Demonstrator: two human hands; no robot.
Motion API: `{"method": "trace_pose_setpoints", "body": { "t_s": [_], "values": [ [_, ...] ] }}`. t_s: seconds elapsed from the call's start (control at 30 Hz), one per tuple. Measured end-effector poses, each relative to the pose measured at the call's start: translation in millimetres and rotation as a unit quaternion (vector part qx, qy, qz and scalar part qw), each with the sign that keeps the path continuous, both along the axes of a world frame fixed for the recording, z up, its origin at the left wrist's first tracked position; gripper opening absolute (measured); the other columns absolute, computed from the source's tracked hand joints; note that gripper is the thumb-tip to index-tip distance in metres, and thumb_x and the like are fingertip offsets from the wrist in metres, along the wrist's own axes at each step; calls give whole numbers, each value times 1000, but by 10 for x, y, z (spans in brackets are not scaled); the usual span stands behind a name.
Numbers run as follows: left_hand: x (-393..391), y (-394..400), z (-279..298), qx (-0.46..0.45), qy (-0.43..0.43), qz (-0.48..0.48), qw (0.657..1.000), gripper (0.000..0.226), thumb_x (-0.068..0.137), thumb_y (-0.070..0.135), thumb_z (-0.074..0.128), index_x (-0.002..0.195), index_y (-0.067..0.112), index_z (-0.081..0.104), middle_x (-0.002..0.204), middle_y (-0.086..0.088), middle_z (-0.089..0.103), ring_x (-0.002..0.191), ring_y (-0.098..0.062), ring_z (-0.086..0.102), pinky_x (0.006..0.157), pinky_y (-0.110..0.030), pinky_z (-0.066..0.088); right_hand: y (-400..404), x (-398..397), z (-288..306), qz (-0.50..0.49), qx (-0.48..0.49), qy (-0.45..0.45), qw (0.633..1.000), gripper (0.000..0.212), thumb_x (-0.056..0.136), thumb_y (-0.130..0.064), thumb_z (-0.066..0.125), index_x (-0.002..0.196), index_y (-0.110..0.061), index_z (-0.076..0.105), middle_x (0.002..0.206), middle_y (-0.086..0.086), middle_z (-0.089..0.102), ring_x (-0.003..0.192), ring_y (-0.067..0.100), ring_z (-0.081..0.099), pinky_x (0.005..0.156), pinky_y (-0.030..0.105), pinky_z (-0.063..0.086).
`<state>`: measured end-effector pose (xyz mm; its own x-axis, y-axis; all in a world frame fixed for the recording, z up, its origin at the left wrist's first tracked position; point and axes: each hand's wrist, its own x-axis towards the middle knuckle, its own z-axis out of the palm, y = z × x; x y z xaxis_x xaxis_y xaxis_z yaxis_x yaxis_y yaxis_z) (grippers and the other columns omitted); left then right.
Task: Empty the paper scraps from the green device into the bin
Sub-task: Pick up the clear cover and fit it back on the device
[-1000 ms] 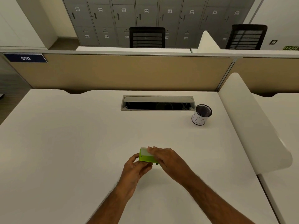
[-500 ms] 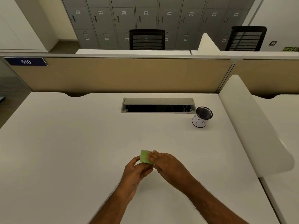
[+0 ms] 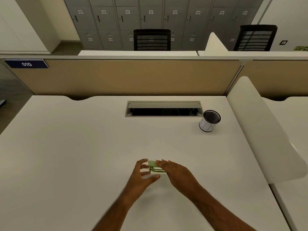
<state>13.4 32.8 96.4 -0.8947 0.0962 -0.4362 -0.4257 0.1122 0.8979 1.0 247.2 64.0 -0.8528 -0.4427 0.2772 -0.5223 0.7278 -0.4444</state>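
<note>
A small green device (image 3: 152,163) is held just above the white desk (image 3: 66,155), near its front middle. My left hand (image 3: 141,178) curls around its left end, where a pale, blurred part shows between thumb and fingers. My right hand (image 3: 177,175) grips the device from the right, fingers lying over its top. Its metal underside shows between the hands. The bin (image 3: 209,120), a small black mesh cup with a white paper label, stands upright at the back right of the desk, well away from both hands. I see no paper scraps.
A cable hatch (image 3: 163,108) lies open in the desk just left of the bin. A beige partition (image 3: 116,77) closes off the back edge. A white curved divider (image 3: 260,127) runs along the right side. Black chairs and grey lockers stand beyond.
The device has turned in my hands, so its metal underside and a pale part at the left now show. My left fingers have spread wider around that end.
</note>
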Motion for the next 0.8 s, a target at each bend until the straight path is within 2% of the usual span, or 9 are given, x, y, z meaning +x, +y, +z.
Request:
{"method": "trace_pose_setpoints", "body": {
  "t_s": [0.07,0.13,0.27,0.4,0.5,0.6,0.67,0.73,0.8],
  "values": [
    [-25,-34,-79,-25,67,-40,997,72,82,20,91,142,37,54,140,20,56,130,-3,58,94,-19,58,1,-17,35,-28,-11,-57,998,52,96,-8,56,142,-30,62,143,-14,62,129,3,60,115,11,31],
    [-72,-73,-139,-46,116,-65,990,58,85,16,88,133,36,64,134,25,60,132,-2,57,103,-21,56,6,-41,69,-30,-19,-125,992,49,100,-12,54,143,-34,60,144,-16,62,130,0,58,114,11,35],
    [-194,-122,-201,-92,164,-91,978,36,85,17,88,116,26,73,121,10,71,120,-13,67,102,-22,55,31,-79,106,-26,-30,-192,981,45,103,-15,49,142,-35,62,140,-16,65,126,0,60,106,6,37],
    [-222,-104,-279,-66,117,-85,987,30,88,16,85,115,23,74,118,0,74,113,-14,72,100,-24,57,90,-169,184,-50,-94,-269,957,31,104,-23,55,130,-30,70,122,-17,74,109,-1,66,97,18,49],
    [-239,-66,-363,-40,66,-67,995,24,91,18,83,112,25,73,111,-1,80,106,-13,76,94,-29,60,145,-208,157,-99,-190,-324,922,21,100,-27,64,120,-28,72,109,-15,75,100,-1,69,92,19,52],
    [-263,-22,-448,-23,23,-27,999,20,94,16,80,111,22,72,97,-1,81,93,-15,76,84,-26,59,192,-193,36,-143,-260,-370,880,38,89,-24,79,123,-25,64,114,-5,70,103,0,68,93,25,57],
    [-268,17,-493,-10,-9,-2,1000,17,97,13,76,113,17,72,94,-8,80,90,-18,75,83,-30,59,195,-169,-72,-165,-269,-395,863,53,82,-18,86,127,-21,59,116,-2,67,103,0,66,88,22,57],
    [-268,51,-540,-1,-35,11,999,14,98,12,74,112,14,72,100,-24,79,91,-24,75,86,-38,60,171,-160,-182,-185,-265,-415,850,61,77,-14,89,129,-17,57,116,2,67,101,6,68,84,19,56],
    [-267,72,-595,-8,-45,24,999,12,98,13,75,109,12,73,106,-30,78,94,-36,77,89,-46,61,138,-162,-280,-204,-264,-423,842,61,76,-10,89,127,-13,57,116,6,68,100,11,69,82,19,56]
  ]
}}
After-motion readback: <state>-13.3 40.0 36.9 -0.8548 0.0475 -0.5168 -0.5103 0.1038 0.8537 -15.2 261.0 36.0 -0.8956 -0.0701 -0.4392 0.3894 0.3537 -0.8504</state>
